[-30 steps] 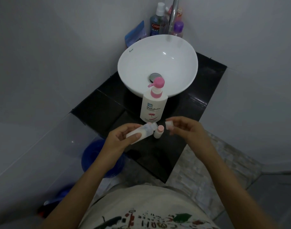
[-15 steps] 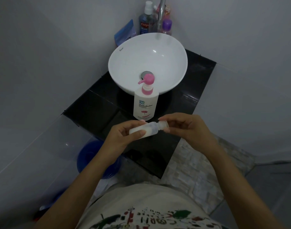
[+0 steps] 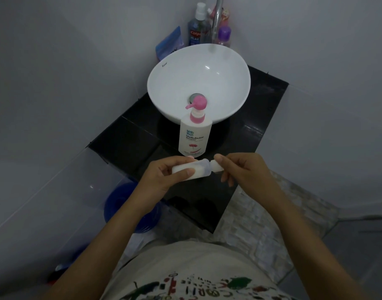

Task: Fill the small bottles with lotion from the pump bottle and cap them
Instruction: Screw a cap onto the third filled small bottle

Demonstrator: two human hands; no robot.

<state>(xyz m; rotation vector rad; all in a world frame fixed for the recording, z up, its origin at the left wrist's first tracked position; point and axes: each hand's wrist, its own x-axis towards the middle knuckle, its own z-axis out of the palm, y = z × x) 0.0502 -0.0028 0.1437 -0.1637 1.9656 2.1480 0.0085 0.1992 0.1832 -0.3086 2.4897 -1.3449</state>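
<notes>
Fingers of the left hand [image 3: 164, 178] grip a lotion-filled small bottle [image 3: 192, 171]; right fingertips [image 3: 220, 158] pinch its cap [image 3: 217, 166] on the neck. Capping appears underway; other bottles are unseen.

The left hand [image 3: 164, 176] covers much of the small bottle [image 3: 196, 171], the right hand [image 3: 243, 169] hides part of its cap [image 3: 217, 166], the tap [image 3: 217, 18] is cut off by the top edge, and the purple-capped bottle [image 3: 223, 35] behind it is too blurred to read.
</notes>
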